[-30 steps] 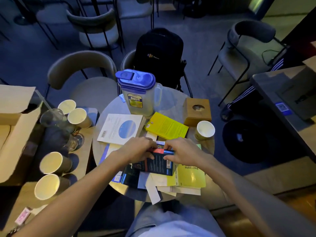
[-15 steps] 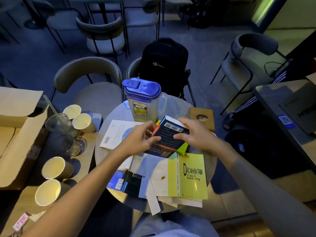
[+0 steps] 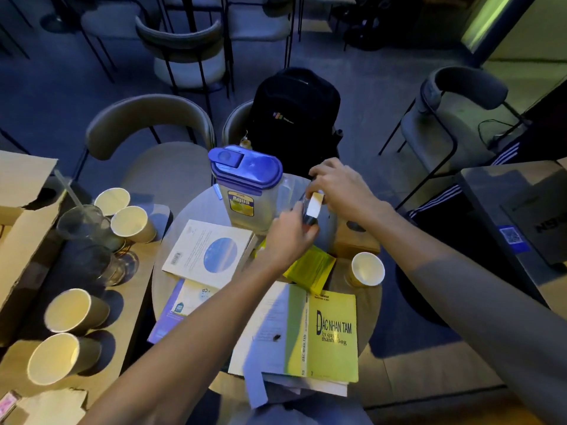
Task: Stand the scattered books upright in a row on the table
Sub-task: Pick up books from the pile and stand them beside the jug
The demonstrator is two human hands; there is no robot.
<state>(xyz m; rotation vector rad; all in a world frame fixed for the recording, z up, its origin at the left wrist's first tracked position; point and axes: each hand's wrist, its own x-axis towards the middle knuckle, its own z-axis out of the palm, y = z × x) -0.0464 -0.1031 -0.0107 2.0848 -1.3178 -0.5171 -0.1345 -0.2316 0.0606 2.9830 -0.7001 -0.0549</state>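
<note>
A small dark book (image 3: 313, 208) stands on edge at the far side of the round table (image 3: 196, 207), just right of the pitcher. My right hand (image 3: 340, 187) grips its top and my left hand (image 3: 288, 237) holds its near side. Other books lie flat: a white one with a blue circle (image 3: 208, 253), a small yellow one (image 3: 311, 268), a large yellow-green one spread open cover up (image 3: 325, 332), and a blue-and-white one (image 3: 178, 308) partly under my left arm.
A plastic pitcher with a blue lid (image 3: 245, 188) stands at the table's back. A brown tissue box (image 3: 356, 240) and a paper cup (image 3: 366, 269) sit at the right. Several paper cups (image 3: 76, 311) and glassware (image 3: 89, 240) crowd the left side table. A backpack (image 3: 294, 118) rests on the chair behind.
Both hands lifted the dark book off the pile near me, carried it to the back of the table and turned it on edge beside the pitcher.
</note>
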